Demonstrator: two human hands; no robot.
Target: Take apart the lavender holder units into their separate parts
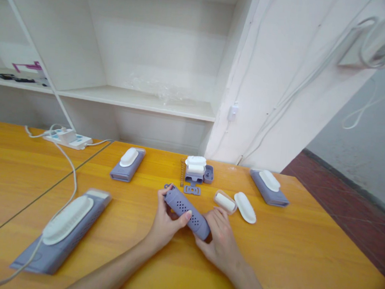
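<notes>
Wooden table (303,262): your left hand (165,221) and right hand (220,237) are clamping fingers around the purple tube (186,210), near the spring (182,172).

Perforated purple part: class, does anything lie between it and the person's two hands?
Nothing visible does. The left hand and the right hand both already hold the perforated purple part directly, fingers wrapped on it above the wooden table.

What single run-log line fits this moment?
left hand: grips perforated purple bar | right hand: grips its other end | above wooden table
</notes>
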